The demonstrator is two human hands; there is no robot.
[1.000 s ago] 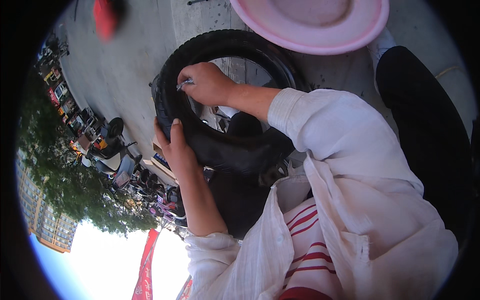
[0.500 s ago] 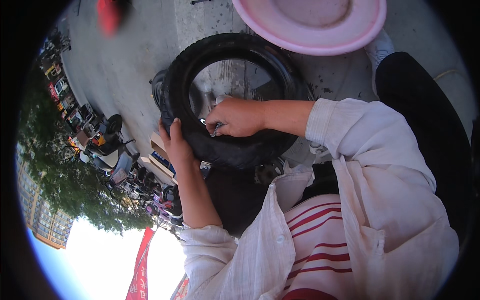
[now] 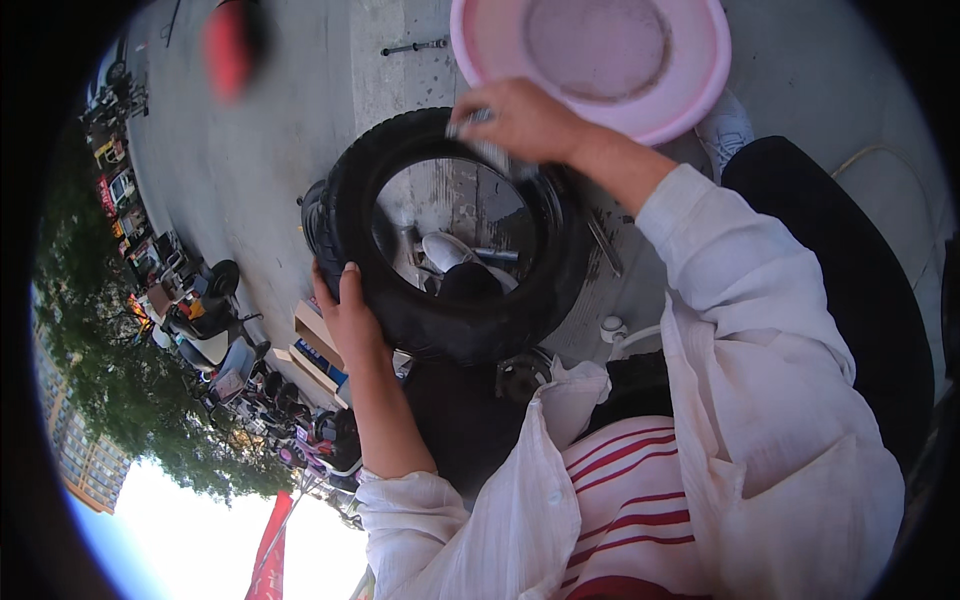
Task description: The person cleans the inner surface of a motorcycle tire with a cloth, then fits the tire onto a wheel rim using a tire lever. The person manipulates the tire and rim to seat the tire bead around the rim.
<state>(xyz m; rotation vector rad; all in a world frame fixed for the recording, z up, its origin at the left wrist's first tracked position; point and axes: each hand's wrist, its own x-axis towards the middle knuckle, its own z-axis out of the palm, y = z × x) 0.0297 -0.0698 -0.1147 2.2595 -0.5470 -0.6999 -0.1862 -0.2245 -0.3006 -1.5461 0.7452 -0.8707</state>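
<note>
A black tyre [image 3: 455,335] stands tilted in front of me, its round opening facing up. My left hand [image 3: 345,315] grips its left side, thumb on the near face and fingers over the tread. Above the tyre's far rim, my right hand [image 3: 525,120] is closed on a small silvery thing [image 3: 478,118]; motion smears it, so its kind is unclear. Through the opening show a white shoe [image 3: 447,250], a dark trouser leg and a metal tool [image 3: 495,255] on the ground. Just beyond my right hand sits a pink basin [image 3: 718,65].
A flat metal bar [image 3: 604,243] lies right of the tyre, and a long metal tool [image 3: 413,47] lies beyond it. An open cardboard box [image 3: 318,335] is at the left. Parked scooters [image 3: 225,330] line the far left. A blurred red thing [image 3: 228,52] hangs at the upper left.
My right hand has moved from the tyre's near inner edge to above its far rim, beside the basin, still holding the silvery thing. My left hand keeps its grip.
</note>
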